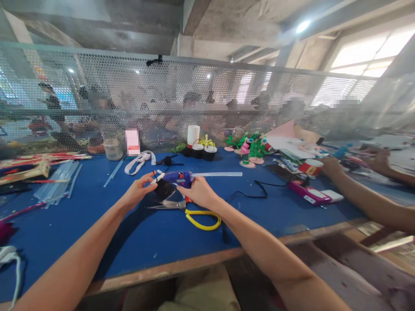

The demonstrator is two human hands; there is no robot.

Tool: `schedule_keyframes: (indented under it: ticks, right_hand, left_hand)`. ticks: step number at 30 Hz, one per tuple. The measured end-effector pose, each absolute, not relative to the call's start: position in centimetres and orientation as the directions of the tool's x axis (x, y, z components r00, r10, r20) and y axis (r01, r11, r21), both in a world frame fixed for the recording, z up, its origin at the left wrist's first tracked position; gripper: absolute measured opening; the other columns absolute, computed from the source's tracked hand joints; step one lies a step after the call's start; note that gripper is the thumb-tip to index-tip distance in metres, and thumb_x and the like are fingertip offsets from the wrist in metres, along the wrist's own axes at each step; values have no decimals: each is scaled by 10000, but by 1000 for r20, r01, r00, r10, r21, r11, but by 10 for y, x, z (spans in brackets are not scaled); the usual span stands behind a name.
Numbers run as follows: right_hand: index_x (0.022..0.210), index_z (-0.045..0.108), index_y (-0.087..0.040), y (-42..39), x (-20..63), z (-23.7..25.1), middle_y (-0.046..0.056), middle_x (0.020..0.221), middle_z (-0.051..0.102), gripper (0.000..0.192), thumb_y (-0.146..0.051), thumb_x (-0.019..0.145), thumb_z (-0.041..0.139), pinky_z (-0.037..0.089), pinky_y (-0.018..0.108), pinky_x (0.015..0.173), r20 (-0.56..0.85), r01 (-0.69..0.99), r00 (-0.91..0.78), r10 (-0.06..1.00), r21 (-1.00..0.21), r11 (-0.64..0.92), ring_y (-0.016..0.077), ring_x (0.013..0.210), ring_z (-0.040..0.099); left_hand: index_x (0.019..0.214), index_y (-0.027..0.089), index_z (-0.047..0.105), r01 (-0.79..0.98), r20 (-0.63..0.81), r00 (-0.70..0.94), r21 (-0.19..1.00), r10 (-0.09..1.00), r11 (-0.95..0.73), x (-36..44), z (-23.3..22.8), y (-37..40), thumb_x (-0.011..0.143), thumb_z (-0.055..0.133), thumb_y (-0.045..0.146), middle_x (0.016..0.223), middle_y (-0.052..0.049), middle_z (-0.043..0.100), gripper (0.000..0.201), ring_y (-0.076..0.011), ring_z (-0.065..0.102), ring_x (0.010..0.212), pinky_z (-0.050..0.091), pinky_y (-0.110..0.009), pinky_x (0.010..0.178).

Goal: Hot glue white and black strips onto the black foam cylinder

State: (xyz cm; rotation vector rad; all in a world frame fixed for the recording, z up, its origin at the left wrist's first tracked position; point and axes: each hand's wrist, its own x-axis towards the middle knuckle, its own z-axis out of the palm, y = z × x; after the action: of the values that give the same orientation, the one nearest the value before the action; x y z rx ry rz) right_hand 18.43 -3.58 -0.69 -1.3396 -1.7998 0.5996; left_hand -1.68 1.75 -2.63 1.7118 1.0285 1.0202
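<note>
While my arms reach out over the blue counter [97,224], clutter rings the spot where I work. Scissors with yellow handles [191,211] lie just under my hands, their blades pointing left. A black cable [256,192] trails rightward toward a pink device [308,193]. Farther back stand two small black pots [203,151], a white roll [193,134] and green and pink figures [251,149]; clear glue sticks [58,183] lie at the left. A co-worker's hand [329,166] rests near a red cup [310,166] at the right.

My right hand [199,192] has its grip closed around the purple glue gun [180,176], a glue stick [220,174] jutting out behind it. My left hand [139,188] pinches a small black piece [164,188] at the gun's nozzle. Both forearms stretch forward, converging at mid-counter.
</note>
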Motion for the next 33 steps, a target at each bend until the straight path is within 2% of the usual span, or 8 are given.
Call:
schedule_keyframes:
  ticks: [4, 10, 15, 19, 24, 33]
  right_hand:
    - [457, 444, -186, -36, 182, -10, -46, 337, 423, 227, -240, 672, 494, 368, 200, 408, 347, 573, -147, 926, -733, 366, 88, 330, 435]
    - [510, 511, -178, -37, 179, -11, -37, 366, 450, 167, -231, 668, 497, 386, 216, 478, 380, 601, -144, 914, -700, 386, 118, 425, 501]
    - [495, 484, -183, -38, 182, -6, -51, 339, 430, 180, -240, 665, 495, 370, 202, 405, 302, 569, -140, 943, -755, 326, 93, 323, 446]
    - [451, 455, -190, -32, 188, -4, -49, 326, 436, 208, -241, 639, 527, 376, 199, 407, 282, 578, -59, 957, -772, 264, 92, 328, 453]
    - [422, 473, -184, -24, 193, -8, -36, 310, 449, 250, -259, 656, 523, 421, 220, 460, 233, 575, -54, 971, -788, 221, 104, 338, 478]
    - [423, 481, -179, -16, 195, -10, -41, 300, 444, 250, -254, 658, 517, 383, 196, 369, 164, 555, -43, 985, -816, 160, 85, 286, 431]
  left_hand:
    - [625, 163, 576, 219, 203, 324, 934, 924, -282, -17, -26, 17, 570, 649, 491, 1339, -116, 369, 340, -273, 305, 1236, 113, -393, 1041]
    - [629, 163, 575, 223, 203, 326, 933, 923, -284, -16, -26, 18, 573, 649, 482, 1343, -108, 362, 333, -281, 306, 1233, 120, -405, 1037]
    - [628, 169, 568, 222, 211, 350, 928, 913, -299, -18, -27, 19, 596, 643, 457, 1340, -103, 368, 300, -273, 307, 1234, 121, -403, 1036]
    - [631, 176, 569, 210, 211, 373, 929, 903, -304, -18, -26, 19, 594, 643, 465, 1328, -95, 391, 302, -268, 293, 1243, 125, -398, 1037]
    - [612, 179, 556, 206, 200, 371, 934, 907, -291, -19, -23, 18, 565, 654, 491, 1321, -95, 401, 331, -273, 294, 1242, 130, -400, 1037]
    - [630, 183, 579, 235, 204, 357, 925, 912, -299, -20, -23, 19, 561, 655, 492, 1327, -103, 390, 326, -280, 305, 1236, 113, -416, 1036]
